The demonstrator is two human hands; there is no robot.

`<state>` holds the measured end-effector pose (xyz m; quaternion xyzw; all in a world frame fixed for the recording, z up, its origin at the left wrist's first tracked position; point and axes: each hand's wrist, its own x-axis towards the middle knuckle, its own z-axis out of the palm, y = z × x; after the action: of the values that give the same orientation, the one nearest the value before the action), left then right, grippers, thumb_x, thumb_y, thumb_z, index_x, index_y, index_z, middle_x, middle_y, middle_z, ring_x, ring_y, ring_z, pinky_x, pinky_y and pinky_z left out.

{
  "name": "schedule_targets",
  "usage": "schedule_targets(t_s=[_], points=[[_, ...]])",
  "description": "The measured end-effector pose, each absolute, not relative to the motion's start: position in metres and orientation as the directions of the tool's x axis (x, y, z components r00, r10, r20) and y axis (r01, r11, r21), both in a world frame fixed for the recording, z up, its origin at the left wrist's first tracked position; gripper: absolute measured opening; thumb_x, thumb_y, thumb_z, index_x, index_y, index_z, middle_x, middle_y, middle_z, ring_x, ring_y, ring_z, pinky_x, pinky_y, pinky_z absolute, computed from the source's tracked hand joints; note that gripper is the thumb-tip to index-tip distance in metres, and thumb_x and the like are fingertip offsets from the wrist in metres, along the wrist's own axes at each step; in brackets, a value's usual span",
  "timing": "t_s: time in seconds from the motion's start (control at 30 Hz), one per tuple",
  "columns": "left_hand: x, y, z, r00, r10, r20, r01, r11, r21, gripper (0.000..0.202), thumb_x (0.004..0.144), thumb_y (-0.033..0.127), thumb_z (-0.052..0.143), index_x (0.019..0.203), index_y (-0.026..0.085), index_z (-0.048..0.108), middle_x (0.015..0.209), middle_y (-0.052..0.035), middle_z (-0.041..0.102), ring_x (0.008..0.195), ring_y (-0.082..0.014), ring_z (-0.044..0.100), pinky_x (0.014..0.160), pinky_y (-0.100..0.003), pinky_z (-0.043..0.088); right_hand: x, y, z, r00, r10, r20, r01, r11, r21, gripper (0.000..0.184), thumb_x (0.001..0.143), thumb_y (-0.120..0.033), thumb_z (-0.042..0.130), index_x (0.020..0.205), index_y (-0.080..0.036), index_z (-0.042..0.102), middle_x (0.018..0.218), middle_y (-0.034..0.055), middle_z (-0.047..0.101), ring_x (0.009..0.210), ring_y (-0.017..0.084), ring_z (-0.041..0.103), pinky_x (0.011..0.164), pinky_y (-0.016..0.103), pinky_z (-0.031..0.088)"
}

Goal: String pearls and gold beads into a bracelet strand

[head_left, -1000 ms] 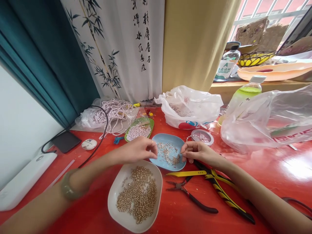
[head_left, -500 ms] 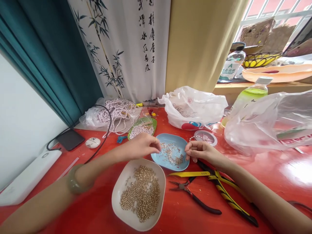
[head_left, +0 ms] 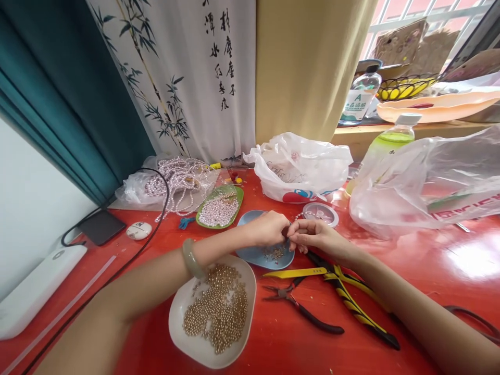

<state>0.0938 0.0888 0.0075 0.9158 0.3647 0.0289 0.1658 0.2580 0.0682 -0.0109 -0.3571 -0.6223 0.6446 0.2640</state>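
My left hand reaches over the blue tray, its fingers curled and closed at my right hand's fingertips. My right hand is pinched closed at the tray's right edge. Whatever the two hands hold is too small to make out. Small gold metal pieces lie in the blue tray, partly hidden under my left hand. Nearer me, a white tray holds many gold beads. A jade-coloured bangle circles my left wrist.
Yellow tweezers, small pliers and larger yellow-black pliers lie right of the white tray. Behind are a green tray of pink beads, a spool and plastic bags. A black cable runs along the left.
My left hand has moved right across the blue tray and now meets my right hand, which stays pinched. The whole view has shifted slightly.
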Motion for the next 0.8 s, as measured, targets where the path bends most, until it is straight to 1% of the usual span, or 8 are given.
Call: schedule_targets(t_s=[0.1,0.2,0.4,0.53,0.6,0.67,0.73,0.8], points=[[0.094,0.091,0.009,0.75,0.656,-0.081,0.64,-0.69,0.338,0.017,0.068,0.016,0.05,0.074,0.014,0.066,0.072,-0.0079,0.067,0.064,-0.0163,0.058,0.052,-0.022,0.035,0.258,0.07,-0.013,-0.609,0.783,-0.13,0.096,-0.09,-0.991,0.021,0.069,-0.033,0.062,0.074,-0.015,0.054,0.062,0.0007,0.063,0.048,0.006,0.046,0.05,0.021,0.036],[0.092,0.091,0.011,0.769,0.634,-0.078,0.614,-0.699,0.366,0.017,0.068,0.014,0.05,0.075,0.015,0.065,0.072,-0.0059,0.066,0.063,-0.0145,0.057,0.053,-0.021,0.035,0.259,0.072,-0.015,-0.611,0.781,-0.128,0.097,-0.087,-0.991,0.021,0.069,-0.033,0.062,0.074,-0.015,0.054,0.063,0.001,0.064,0.049,0.007,0.047,0.05,0.021,0.037],[0.089,0.092,0.01,0.758,0.646,-0.086,0.626,-0.685,0.372,0.011,0.068,0.013,0.051,0.067,0.013,0.063,0.066,-0.0052,0.064,0.058,-0.0136,0.054,0.05,-0.022,0.032,0.261,0.072,-0.016,-0.602,0.786,-0.138,0.126,-0.077,-0.989,0.023,0.069,-0.036,0.062,0.075,-0.015,0.054,0.064,0.0017,0.063,0.049,0.007,0.048,0.05,0.022,0.037],[0.086,0.095,0.009,0.749,0.658,-0.077,0.628,-0.668,0.4,0.011,0.069,0.013,0.053,0.074,0.014,0.063,0.071,-0.0044,0.065,0.063,-0.0135,0.056,0.053,-0.022,0.035,0.259,0.071,-0.015,-0.59,0.791,-0.158,0.131,-0.099,-0.986,0.025,0.067,-0.037,0.064,0.073,-0.015,0.054,0.064,0.0014,0.063,0.049,0.007,0.048,0.05,0.022,0.038],[0.083,0.096,0.011,0.728,0.682,-0.069,0.636,-0.634,0.44,0.014,0.07,0.013,0.053,0.08,0.014,0.063,0.076,-0.0043,0.066,0.067,-0.0131,0.057,0.056,-0.021,0.038,0.258,0.071,-0.013,-0.592,0.79,-0.16,0.129,-0.103,-0.986,0.024,0.066,-0.037,0.064,0.072,-0.015,0.054,0.063,0.0009,0.062,0.049,0.007,0.048,0.05,0.022,0.038],[0.079,0.096,0.012,0.696,0.715,-0.065,0.639,-0.574,0.512,0.016,0.07,0.014,0.053,0.084,0.014,0.062,0.079,-0.004,0.066,0.07,-0.0127,0.058,0.059,-0.021,0.04,0.258,0.071,-0.013,-0.594,0.789,-0.159,0.129,-0.102,-0.986,0.024,0.067,-0.037,0.064,0.071,-0.015,0.054,0.063,0.0007,0.062,0.048,0.007,0.048,0.05,0.022,0.038],[0.075,0.097,0.013,0.673,0.736,-0.077,0.63,-0.516,0.58,0.016,0.07,0.013,0.054,0.083,0.013,0.063,0.077,-0.0036,0.066,0.068,-0.0121,0.058,0.06,-0.021,0.041,0.258,0.071,-0.013,-0.593,0.789,-0.158,0.126,-0.104,-0.987,0.024,0.067,-0.037,0.064,0.072,-0.015,0.054,0.063,0.0009,0.063,0.048,0.007,0.048,0.05,0.022,0.038],[0.072,0.099,0.012,0.667,0.739,-0.09,0.617,-0.482,0.622,0.015,0.069,0.013,0.054,0.081,0.012,0.063,0.075,-0.0034,0.066,0.065,-0.0112,0.058,0.06,-0.021,0.043,0.259,0.072,-0.014,-0.595,0.789,-0.154,0.12,-0.103,-0.987,0.024,0.068,-0.036,0.063,0.074,-0.015,0.055,0.064,0.0012,0.063,0.048,0.007,0.048,0.05,0.022,0.038]])
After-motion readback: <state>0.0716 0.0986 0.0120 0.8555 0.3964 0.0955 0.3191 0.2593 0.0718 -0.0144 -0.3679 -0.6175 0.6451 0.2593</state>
